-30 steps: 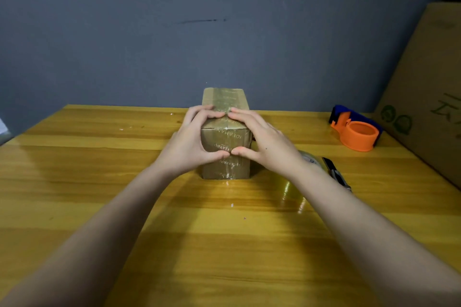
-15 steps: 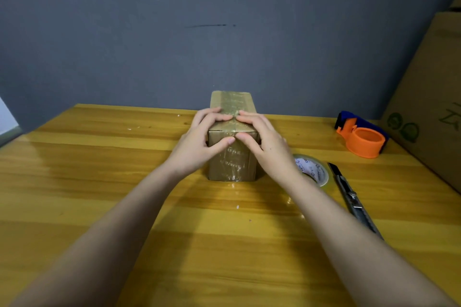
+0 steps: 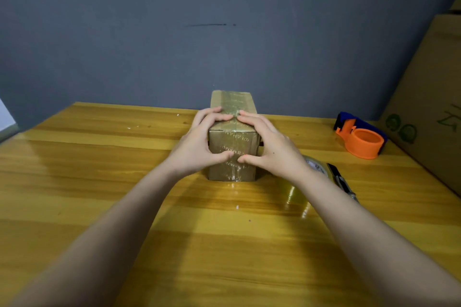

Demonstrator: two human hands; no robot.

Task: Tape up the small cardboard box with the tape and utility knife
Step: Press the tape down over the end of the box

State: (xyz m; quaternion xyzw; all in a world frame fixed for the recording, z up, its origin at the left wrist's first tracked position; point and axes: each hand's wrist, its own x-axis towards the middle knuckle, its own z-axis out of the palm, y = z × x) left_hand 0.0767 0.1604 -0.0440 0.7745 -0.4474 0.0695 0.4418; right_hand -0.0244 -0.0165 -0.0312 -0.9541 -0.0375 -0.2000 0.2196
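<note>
1. A person's two bare hands are cupping the near end of a small cardboard box (image 3: 233, 147), which is standing on a wooden table (image 3: 74, 182), near its far edge
2. The left hand (image 3: 197, 147) is wrapping the box's left side, fingers curling over the top edge and thumb pressing the near face
3. The right hand (image 3: 272, 149) is mirroring it on the box's right side, fingers curling over the top and thumb lying on the near face
4. Judging from this grip, the hands are pressing the tape flat around the top edge and down the near face so that it sticks
5. The box is brown and long, running away from the person; glossy clear tape with faint printed letters is running along its top and down its near face
6. A tape roll (image 3: 315, 166) is lying just right of the box, partly hidden behind the right wrist
7. The knife (image 3: 341, 180) is lying beside the roll, further right of the box, within easy reach
8. An orange dispenser (image 3: 361, 138) is sitting well right of the box, beside a large carton (image 3: 429, 97)
</note>
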